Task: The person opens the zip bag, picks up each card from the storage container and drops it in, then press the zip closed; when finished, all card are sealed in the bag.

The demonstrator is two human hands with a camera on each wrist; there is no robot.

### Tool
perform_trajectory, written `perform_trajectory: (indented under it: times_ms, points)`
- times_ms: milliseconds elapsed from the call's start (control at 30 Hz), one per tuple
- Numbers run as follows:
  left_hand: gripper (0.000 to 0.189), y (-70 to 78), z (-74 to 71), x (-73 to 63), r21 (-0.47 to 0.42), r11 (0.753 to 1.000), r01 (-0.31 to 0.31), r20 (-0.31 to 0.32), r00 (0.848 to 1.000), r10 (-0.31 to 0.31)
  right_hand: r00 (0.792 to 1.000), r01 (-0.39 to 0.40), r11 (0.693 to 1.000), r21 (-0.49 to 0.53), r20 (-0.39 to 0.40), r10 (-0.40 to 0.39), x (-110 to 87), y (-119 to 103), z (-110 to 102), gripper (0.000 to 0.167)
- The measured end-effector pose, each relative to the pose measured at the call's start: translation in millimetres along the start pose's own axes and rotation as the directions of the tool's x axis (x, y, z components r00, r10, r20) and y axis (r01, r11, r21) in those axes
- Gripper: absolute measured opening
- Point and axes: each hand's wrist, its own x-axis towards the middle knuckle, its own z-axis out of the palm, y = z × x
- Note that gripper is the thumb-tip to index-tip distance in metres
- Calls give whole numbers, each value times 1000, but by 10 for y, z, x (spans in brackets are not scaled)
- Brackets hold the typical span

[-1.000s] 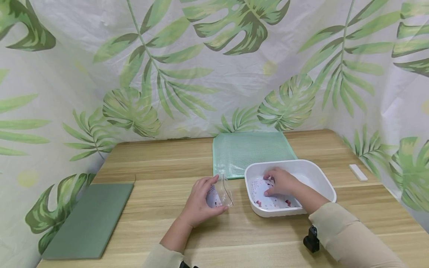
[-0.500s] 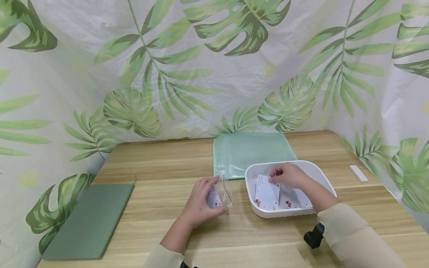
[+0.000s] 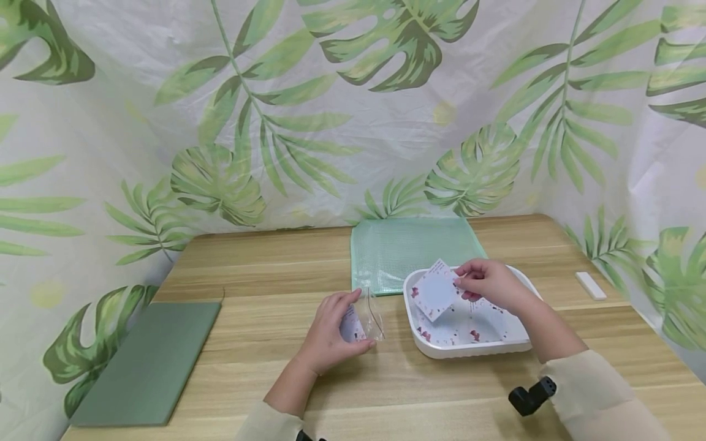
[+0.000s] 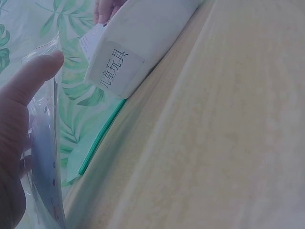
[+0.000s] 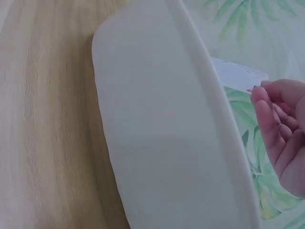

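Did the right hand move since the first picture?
Yes: in the head view, the right hand rose from inside the white tub and shifted rightward against it, pinching a card.

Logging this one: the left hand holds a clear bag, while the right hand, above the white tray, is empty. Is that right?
No: the right hand is not empty. The head view shows it pinching a card above the white tray; the left hand does hold a clear bag.
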Motion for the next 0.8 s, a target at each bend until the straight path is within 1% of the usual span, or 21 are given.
perform_trajectory:
  times_ms: [200, 333, 467, 567, 700, 800]
  points:
    - [96, -6, -1, 1, 6, 1000, -2, 0, 1000, 2, 997, -46, 998, -44, -61, 43, -108, -4, 8, 32]
    - [95, -9, -1, -2, 11, 1000, 0, 2, 1000, 0, 992, -45, 998, -46, -120, 39, -171, 16, -1, 33]
    - [95, -4, -4, -4, 13, 1000, -2, 1, 1000, 2, 987, -39, 999, 19, -154, 41, -227, 15, -4, 34]
    - [95, 1, -5, -2, 13, 1000, -3, -2, 1000, 3, 984, -19, 995, 97, -172, 36, -263, -5, 21, 34]
    - [95, 3, -4, 2, 8, 1000, -3, -2, 1000, 3, 978, 24, 981, 191, -208, 16, -301, -46, 85, 32]
    - [95, 0, -3, 3, 2, 1000, 0, 1, 1000, 0, 977, 62, 966, 251, -212, -8, -316, -81, 143, 29]
